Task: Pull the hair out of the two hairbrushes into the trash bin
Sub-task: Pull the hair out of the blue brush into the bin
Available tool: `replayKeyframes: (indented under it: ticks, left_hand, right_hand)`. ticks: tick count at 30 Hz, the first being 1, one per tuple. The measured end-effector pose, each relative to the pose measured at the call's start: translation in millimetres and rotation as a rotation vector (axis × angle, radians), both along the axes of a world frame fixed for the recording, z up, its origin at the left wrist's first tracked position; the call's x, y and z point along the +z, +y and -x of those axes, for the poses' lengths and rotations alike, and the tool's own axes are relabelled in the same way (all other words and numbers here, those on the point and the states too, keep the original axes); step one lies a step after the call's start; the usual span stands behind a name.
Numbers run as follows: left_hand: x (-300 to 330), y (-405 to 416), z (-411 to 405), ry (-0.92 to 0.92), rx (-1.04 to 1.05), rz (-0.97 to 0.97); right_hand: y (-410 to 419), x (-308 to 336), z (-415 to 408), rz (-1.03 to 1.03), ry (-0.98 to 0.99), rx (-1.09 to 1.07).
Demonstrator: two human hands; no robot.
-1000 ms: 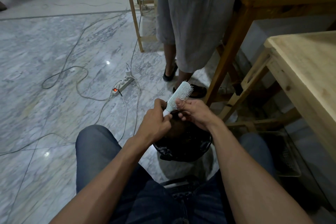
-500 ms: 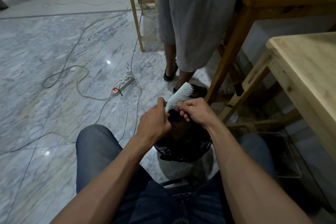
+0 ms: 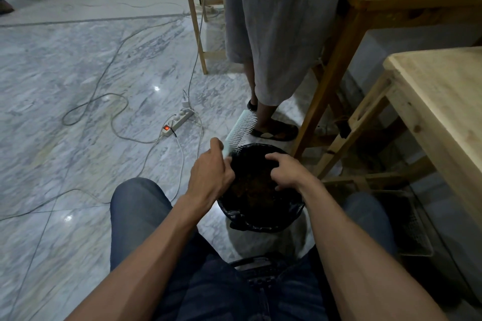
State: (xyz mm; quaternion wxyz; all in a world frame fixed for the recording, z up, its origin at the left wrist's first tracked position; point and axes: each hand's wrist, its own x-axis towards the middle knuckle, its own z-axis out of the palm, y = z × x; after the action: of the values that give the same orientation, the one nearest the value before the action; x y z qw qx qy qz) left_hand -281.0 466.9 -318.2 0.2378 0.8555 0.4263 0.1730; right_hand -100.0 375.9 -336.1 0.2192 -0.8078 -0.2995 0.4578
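My left hand (image 3: 210, 174) grips the handle of a pale mint hairbrush (image 3: 242, 129), whose white bristles face right and whose head points up and away over the far rim of the bin. A trash bin (image 3: 260, 219) lined with a black bag stands on the floor between my knees, with brownish hair inside. My right hand (image 3: 285, 172) hovers over the bin's opening, apart from the brush, fingers curled downward; whether hair is pinched in them I cannot tell. Only one hairbrush is in view.
A person in grey shorts and sandals (image 3: 276, 130) stands just beyond the bin. A wooden table (image 3: 440, 101) is at the right, a wooden stool leg (image 3: 320, 96) beside the bin. A power strip (image 3: 177, 121) and cables lie on the marble floor at left. A wire basket (image 3: 409, 224) sits under the table.
My right hand has left the brush bristles and dropped down over the bin. The brush has tilted so its bristles now face right.
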Motion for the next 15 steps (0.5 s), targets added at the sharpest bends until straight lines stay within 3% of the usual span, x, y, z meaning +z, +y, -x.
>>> replayKeyframes:
  ticks: [11,15]
  left_hand:
    - [-2.1,-9.5,-7.5,0.096,0.003,0.066]
    - [-0.4,-11.9,-10.6,0.090,-0.011,0.081]
  right_hand:
    - [10.2,1.5,-8.1,-0.276,0.094,-0.237]
    - [11.3,0.2,-1.0,-0.391,0.387,-0.365]
